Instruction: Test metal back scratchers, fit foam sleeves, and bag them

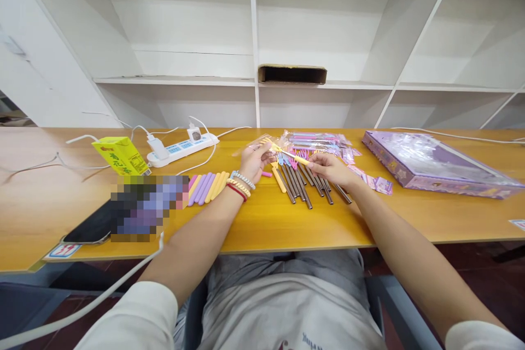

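Between my two hands is a slim yellow back scratcher, held slantwise just above the table. My left hand is closed around its head end, and the fingers of my right hand pinch its handle end. Beneath and around them lies a pile of dark metal rods with pink, blue and purple claw-like heads. Another yellow piece rests on the table beside the rods. Left of my left wrist is a row of purple and yellow handles. Clear plastic packets lie behind the pile.
A purple tray-like box with clear film lies at the right. Toward the left are a white power strip with plugs, a yellow-green box and a dark phone. White shelving stands behind, holding a cardboard box.
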Available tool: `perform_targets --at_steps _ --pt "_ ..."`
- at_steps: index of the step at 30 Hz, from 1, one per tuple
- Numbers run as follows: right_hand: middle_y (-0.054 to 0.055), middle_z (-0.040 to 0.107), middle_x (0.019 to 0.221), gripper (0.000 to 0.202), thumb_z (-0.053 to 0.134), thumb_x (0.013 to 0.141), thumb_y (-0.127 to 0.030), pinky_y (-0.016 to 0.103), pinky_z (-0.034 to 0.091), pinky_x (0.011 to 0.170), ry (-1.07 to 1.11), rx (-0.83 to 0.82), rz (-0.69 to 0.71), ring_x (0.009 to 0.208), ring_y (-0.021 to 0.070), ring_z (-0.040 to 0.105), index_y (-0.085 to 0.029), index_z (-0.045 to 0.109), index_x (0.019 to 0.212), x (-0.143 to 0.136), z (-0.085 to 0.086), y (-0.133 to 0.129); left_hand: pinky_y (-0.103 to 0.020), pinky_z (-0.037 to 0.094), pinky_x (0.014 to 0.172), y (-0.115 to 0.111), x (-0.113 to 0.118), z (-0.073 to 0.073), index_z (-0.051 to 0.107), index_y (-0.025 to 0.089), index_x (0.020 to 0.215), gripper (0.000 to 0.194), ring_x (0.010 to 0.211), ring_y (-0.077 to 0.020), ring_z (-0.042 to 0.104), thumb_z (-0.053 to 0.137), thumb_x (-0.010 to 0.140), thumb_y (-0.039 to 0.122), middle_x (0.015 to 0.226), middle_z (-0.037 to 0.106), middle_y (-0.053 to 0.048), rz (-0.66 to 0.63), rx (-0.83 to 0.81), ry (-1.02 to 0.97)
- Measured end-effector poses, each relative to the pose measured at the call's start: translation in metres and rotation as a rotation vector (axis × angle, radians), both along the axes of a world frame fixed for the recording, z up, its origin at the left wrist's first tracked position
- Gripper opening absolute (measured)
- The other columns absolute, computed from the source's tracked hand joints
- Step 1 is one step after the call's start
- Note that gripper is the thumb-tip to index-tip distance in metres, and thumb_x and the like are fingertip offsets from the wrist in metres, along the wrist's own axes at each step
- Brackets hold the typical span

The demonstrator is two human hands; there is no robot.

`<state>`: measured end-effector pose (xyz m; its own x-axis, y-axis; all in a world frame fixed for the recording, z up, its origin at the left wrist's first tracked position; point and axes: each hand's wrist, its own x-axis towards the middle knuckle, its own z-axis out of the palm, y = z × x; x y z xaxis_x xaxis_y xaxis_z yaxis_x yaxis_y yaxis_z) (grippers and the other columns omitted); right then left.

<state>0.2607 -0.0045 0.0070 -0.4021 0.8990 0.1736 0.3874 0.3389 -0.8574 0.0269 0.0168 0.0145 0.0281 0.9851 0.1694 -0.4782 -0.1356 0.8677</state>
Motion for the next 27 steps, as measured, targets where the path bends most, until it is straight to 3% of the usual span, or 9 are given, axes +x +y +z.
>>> perform_targets --at_steps 5,8,12,14,16,19,22,27 --pt "-0.004 0.051 0.054 0.032 0.056 0.077 -0.048 0.020 0.023 0.039 0.097 -0.018 0.041 0.040 0.0046 0.034 -0.017 0.050 0.082 -0.008 -0.002 -0.003 -0.020 0.053 0.053 -0.013 0.013 -0.003 0.057 0.011 0.077 0.023 0.057 -0.0110 0.063 0.072 0.067 0.026 0.067 0.065 -0.004 -0.080 -0.032 0.082" --pt "-0.005 0.055 0.055 0.035 0.057 0.077 -0.047 0.019 0.024 0.036 0.147 -0.066 0.078 0.036 0.0050 0.036 -0.018 0.047 0.093 -0.014 -0.004 -0.005 -0.021 0.054 0.053 -0.017 0.019 -0.006 0.058 0.011 0.076 0.025 0.057 -0.0110 0.063 0.074 0.065 0.027 0.069 0.065 -0.004 -0.128 -0.019 0.112" --pt "-0.005 0.058 0.058 0.064 0.061 0.074 -0.044 0.019 0.027 0.034 0.185 -0.080 0.078 0.034 0.0065 0.039 -0.021 0.030 0.126 -0.015 -0.006 -0.006 -0.022 0.054 0.054 -0.018 0.020 -0.009 0.060 0.010 0.079 0.027 0.062 -0.0129 0.065 0.074 0.064 0.028 0.073 0.066 -0.005 -0.186 -0.010 0.144" --pt "-0.005 0.059 0.058 0.074 0.062 0.074 -0.043 0.019 0.029 0.035 0.180 -0.101 0.084 0.034 0.0070 0.041 -0.020 0.024 0.133 -0.014 -0.006 -0.006 -0.023 0.054 0.056 -0.018 0.019 -0.010 0.061 0.009 0.082 0.028 0.064 -0.0131 0.065 0.074 0.065 0.028 0.074 0.066 -0.005 -0.218 -0.002 0.161" --pt "-0.003 0.059 0.058 0.065 0.061 0.074 -0.043 0.020 0.029 0.035 0.145 -0.133 0.118 0.035 0.0069 0.042 -0.017 0.036 0.128 -0.013 -0.005 -0.006 -0.023 0.054 0.057 -0.018 0.018 -0.009 0.062 0.009 0.084 0.028 0.065 -0.0136 0.065 0.073 0.066 0.028 0.075 0.067 -0.006 -0.260 0.009 0.182" --pt "-0.001 0.058 0.059 0.040 0.060 0.075 -0.046 0.020 0.029 0.035 0.109 -0.129 0.148 0.036 0.0059 0.042 -0.014 0.057 0.098 -0.012 -0.003 -0.006 -0.024 0.053 0.059 -0.018 0.016 -0.008 0.063 0.008 0.083 0.028 0.069 -0.0145 0.065 0.073 0.066 0.027 0.077 0.067 -0.007 -0.314 0.022 0.199" --pt "-0.001 0.057 0.059 0.035 0.059 0.075 -0.047 0.020 0.029 0.038 0.118 -0.091 0.131 0.039 0.0057 0.042 -0.015 0.060 0.089 -0.011 -0.001 -0.005 -0.024 0.053 0.061 -0.014 0.012 -0.006 0.062 0.010 0.084 0.027 0.071 -0.0138 0.064 0.073 0.065 0.026 0.079 0.067 -0.006 -0.314 0.032 0.109" --pt "-0.003 0.055 0.057 0.033 0.060 0.075 -0.047 0.020 0.028 0.038 0.127 -0.079 0.134 0.039 0.0053 0.039 -0.016 0.059 0.088 -0.010 0.000 -0.005 -0.023 0.053 0.058 -0.007 0.004 -0.001 0.059 0.012 0.081 0.024 0.065 -0.0115 0.064 0.071 0.067 0.028 0.075 0.067 -0.003 -0.117 0.014 -0.102"
